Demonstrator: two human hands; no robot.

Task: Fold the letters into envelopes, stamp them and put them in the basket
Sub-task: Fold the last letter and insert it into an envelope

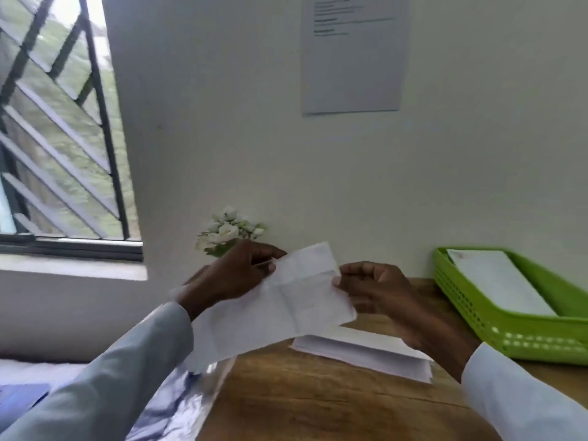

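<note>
I hold a white envelope in the air above the wooden table, with a folded sheet showing at its top edge. My left hand pinches its upper left edge. My right hand pinches its right edge. Under it on the table lies a stack of white papers. The green plastic basket stands at the right, with a white envelope lying in it. No stamp is in sight.
A small bunch of white flowers stands against the wall behind my left hand. A printed sheet hangs on the wall. A barred window is at the left. Clear plastic and blue items lie at the table's left edge.
</note>
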